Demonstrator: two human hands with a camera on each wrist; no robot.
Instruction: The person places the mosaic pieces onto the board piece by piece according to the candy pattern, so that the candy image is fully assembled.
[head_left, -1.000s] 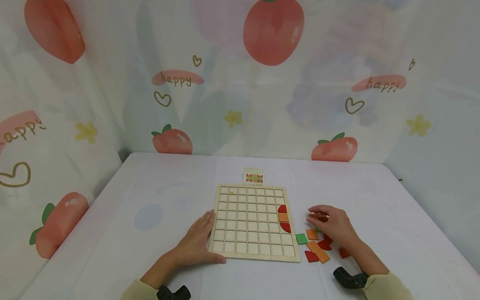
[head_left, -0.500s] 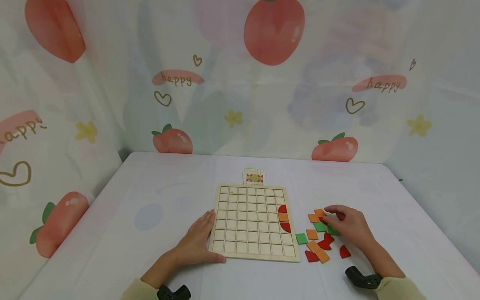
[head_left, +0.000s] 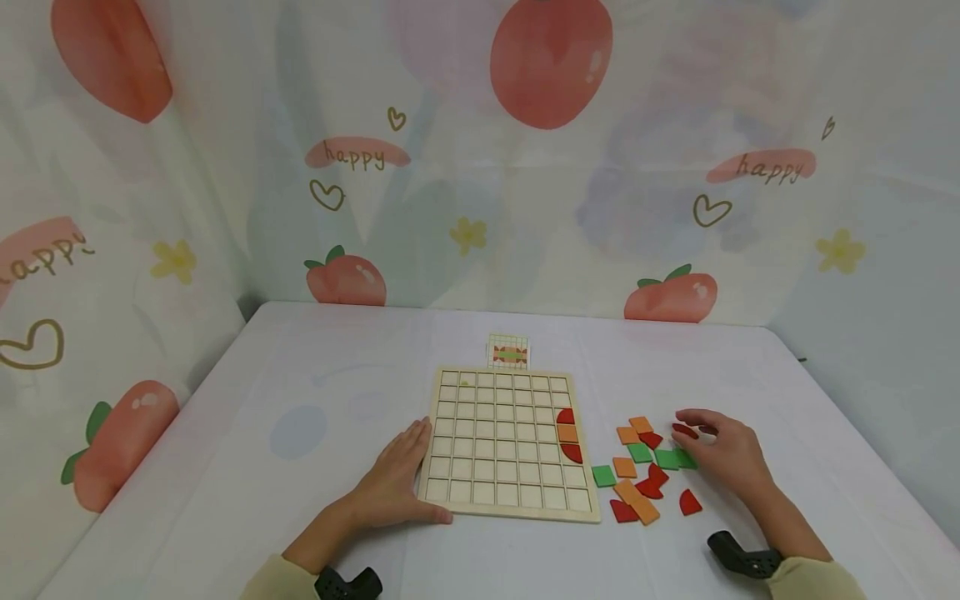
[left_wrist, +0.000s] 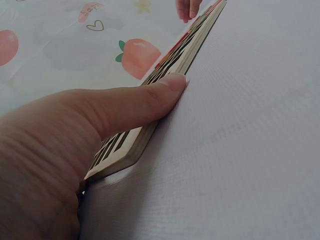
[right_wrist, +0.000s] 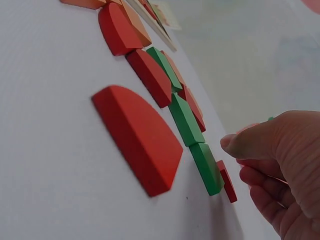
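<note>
My left hand (head_left: 393, 483) rests at the lower-left corner of a wooden grid board (head_left: 442, 505). Its straight fingers lie along the left side, and the thumb (left_wrist: 150, 100) presses on the near edge. Two red quarter-round tiles (head_left: 572, 452) and an orange square tile (head_left: 567, 433) fill cells in the board's right column. My right hand (head_left: 723, 450) hovers over the far-right end of the loose tiles, thumb and fingers loosely bent and apart. A red tile (right_wrist: 228, 184) lies below the fingertips, beside a green tile (right_wrist: 206, 169).
Loose orange tiles (head_left: 636, 502), green squares (head_left: 603, 476) and several red quarter-rounds (head_left: 690, 502) lie scattered right of the board. A small pattern card (head_left: 508, 353) sits at the board's far edge. Behind the white table (head_left: 225, 467) hangs a printed cloth (head_left: 525, 217).
My right hand has moved right across the loose tiles, uncovering orange, red and green ones. My left hand and the board have stayed in place.
</note>
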